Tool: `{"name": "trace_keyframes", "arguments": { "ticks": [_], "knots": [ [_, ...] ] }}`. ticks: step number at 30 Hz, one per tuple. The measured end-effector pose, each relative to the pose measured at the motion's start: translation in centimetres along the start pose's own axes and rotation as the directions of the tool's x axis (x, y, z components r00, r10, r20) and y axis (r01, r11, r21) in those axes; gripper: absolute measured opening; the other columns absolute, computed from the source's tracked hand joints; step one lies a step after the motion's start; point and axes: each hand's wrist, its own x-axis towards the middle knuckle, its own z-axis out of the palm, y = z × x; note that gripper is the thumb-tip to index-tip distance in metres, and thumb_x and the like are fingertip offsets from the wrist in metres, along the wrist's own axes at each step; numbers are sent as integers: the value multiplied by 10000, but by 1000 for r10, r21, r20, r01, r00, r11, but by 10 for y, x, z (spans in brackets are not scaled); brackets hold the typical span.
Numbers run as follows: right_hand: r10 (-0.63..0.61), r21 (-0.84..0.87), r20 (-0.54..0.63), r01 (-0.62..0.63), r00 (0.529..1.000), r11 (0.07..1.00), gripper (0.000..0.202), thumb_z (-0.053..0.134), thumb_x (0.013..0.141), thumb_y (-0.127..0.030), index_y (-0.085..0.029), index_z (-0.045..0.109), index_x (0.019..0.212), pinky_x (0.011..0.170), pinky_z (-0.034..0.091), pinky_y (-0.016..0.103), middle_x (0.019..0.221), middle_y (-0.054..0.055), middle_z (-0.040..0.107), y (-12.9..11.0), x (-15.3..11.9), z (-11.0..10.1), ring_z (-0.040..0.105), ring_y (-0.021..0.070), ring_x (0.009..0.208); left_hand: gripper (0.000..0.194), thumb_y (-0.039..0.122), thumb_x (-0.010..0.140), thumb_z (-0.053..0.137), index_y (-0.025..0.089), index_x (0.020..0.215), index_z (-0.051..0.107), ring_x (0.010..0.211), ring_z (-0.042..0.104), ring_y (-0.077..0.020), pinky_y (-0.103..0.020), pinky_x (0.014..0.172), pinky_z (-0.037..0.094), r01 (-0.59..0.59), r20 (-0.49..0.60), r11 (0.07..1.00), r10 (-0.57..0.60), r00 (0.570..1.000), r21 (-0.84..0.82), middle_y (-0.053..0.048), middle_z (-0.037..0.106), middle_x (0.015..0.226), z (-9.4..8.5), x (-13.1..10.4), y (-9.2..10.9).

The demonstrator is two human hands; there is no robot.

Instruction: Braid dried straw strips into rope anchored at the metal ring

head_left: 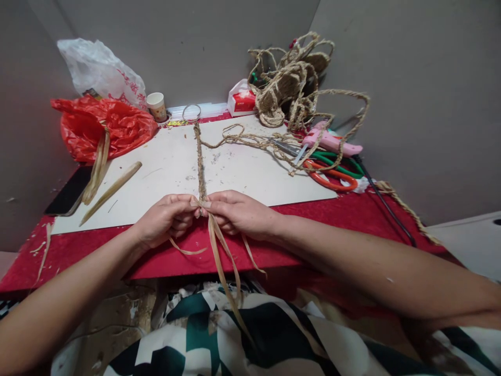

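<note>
A braided straw cord (pixel 200 167) runs down the white board from a metal ring (pixel 191 113) at the back. At the cord's near end, my left hand (pixel 166 218) and my right hand (pixel 235 211) meet, both closed in a pinch on the straw strands. Loose strands (pixel 219 250) hang from between my hands over the table's front edge towards my lap. One short strand end pokes out below my left hand, another below my right. The exact crossing of the strands is hidden by my fingertips.
Dried straw leaves (pixel 111 192), a black phone (pixel 67 194), a red plastic bag (pixel 109 125) and a paper cup (pixel 157 106) lie left. At right are coiled straw rope (pixel 279 91), a tissue pack (pixel 241 99), a pink glue gun (pixel 331 140) and orange-handled scissors (pixel 332 183). Grey walls enclose the red-covered table.
</note>
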Motion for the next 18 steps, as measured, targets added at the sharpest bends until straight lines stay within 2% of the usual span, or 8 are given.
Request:
{"name": "trace_keyframes", "arguments": {
  "ticks": [4,9,11,13,15,18],
  "knots": [
    [62,73,-3,-62,998,995,234,535,861,-352,-175,446,737,343,90,151,456,-119,250,0,0,0,121,26,357,202,345,788,621,163,724,561,407,123,-33,-186,388,104,-6,-1,1000,6,1000,22,92,206,493,0,-2,1],
    [-29,-19,30,30,999,999,195,451,899,-289,-153,503,770,361,131,168,471,-105,286,0,0,-2,164,37,370,268,409,819,602,163,716,579,402,130,-34,-183,383,104,-20,-21,1000,21,1000,24,90,210,475,-2,1,-2],
    [-84,-111,43,89,996,990,199,464,894,-294,-143,524,779,388,178,176,487,-96,310,1,1,-4,212,42,390,266,393,810,615,156,695,579,398,125,-30,-181,383,100,-17,-38,1000,18,999,22,92,205,468,-2,2,-2],
    [-162,-244,43,168,986,955,202,471,891,-284,-134,546,778,454,274,183,533,-68,393,3,2,-6,321,53,451,267,382,798,627,154,670,576,390,123,-28,-182,380,96,-11,-66,999,13,998,38,94,204,451,-2,2,-2],
    [-241,-419,44,237,969,876,194,465,889,-245,-129,569,773,581,368,208,635,-20,513,5,3,-9,443,79,578,269,381,786,633,157,649,573,378,129,-30,-182,371,94,7,-89,998,-1,996,61,93,214,431,0,3,-1],
    [-289,-640,47,251,956,726,192,459,874,-181,-127,600,756,703,401,249,758,32,607,7,3,-11,512,118,710,266,365,765,635,164,607,561,358,149,-31,-178,354,105,36,-104,995,-26,994,98,89,241,403,3,4,1]
  ]
}}
